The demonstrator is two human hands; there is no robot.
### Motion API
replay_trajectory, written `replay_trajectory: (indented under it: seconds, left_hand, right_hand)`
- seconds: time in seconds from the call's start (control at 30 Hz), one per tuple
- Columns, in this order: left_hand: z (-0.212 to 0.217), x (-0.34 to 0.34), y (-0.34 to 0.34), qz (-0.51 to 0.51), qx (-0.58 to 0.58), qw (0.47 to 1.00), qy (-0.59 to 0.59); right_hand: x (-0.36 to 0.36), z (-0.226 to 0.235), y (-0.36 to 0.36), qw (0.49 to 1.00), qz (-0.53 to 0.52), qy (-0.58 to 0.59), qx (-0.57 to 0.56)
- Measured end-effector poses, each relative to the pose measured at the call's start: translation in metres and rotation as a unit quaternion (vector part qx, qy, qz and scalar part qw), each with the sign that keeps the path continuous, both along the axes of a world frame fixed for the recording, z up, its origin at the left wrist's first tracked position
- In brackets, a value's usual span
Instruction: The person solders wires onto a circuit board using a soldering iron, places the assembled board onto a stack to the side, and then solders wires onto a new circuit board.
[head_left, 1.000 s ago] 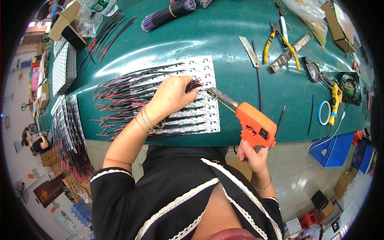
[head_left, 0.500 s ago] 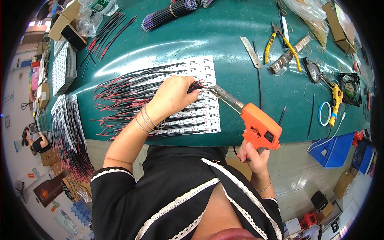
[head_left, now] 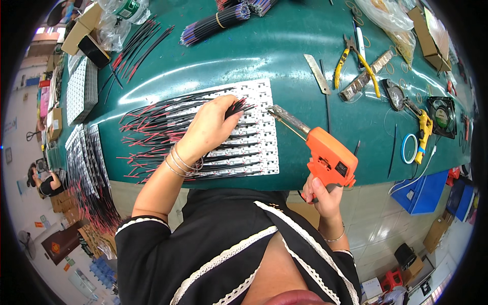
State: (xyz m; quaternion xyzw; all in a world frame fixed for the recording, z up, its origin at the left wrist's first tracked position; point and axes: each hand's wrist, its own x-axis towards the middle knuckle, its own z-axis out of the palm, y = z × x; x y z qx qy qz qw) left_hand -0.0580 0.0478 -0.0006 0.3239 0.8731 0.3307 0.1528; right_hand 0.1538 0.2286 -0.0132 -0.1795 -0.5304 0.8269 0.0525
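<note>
My left hand (head_left: 211, 124) is closed round a small bunch of black wires (head_left: 238, 108) with red ends, held over a white circuit board panel (head_left: 269, 137). Rows of other black-and-red wires (head_left: 147, 122) lie across the panel and trail off its left side. In my right hand (head_left: 325, 197) is an orange soldering gun (head_left: 331, 155), gripped by its handle at the table's front edge. Its metal tip (head_left: 274, 110) points left above the panel's right part, a short gap from the bunched wires.
Wired panels (head_left: 84, 168) hang over the left edge beside a stack of bare panels (head_left: 82, 89). At the back lies a banded wire bundle (head_left: 216, 24). Yellow-handled pliers (head_left: 344, 61), a blade (head_left: 317, 74), a solder bar (head_left: 368, 76), a yellow tool (head_left: 425, 134) and a fan (head_left: 441, 117) lie right.
My left hand has drawn a little left with the wire bunch, widening the gap to the soldering gun's tip. The soldering gun stays nearly in place; the whole view has shifted slightly.
</note>
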Motion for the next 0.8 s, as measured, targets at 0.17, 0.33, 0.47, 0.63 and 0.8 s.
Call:
replay_trajectory:
  seconds: [0.17,0.33,0.47,0.63,0.8]
  left_hand:
    - [0.006,-0.007,0.007,0.006,-0.026,0.998,-0.049]
    - [-0.006,-0.01,0.005,-0.017,0.0,1.0,-0.015]
    - [-0.002,-0.01,0.007,0.0,-0.045,0.996,-0.083]
    - [-0.002,-0.007,0.009,0.007,-0.058,0.996,-0.064]
    - [-0.006,-0.005,0.009,0.014,-0.063,0.997,-0.048]
  right_hand:
    - [-0.003,0.0,0.0,1.0,0.006,-0.012,0.008]
    - [-0.004,0.001,-0.001,1.0,0.014,-0.02,0.02]
    - [-0.003,0.001,0.0,0.999,0.013,-0.023,0.023]
    - [-0.004,0.003,-0.001,0.998,0.024,-0.037,0.036]
    - [-0.007,0.003,-0.002,0.997,0.037,-0.05,0.05]
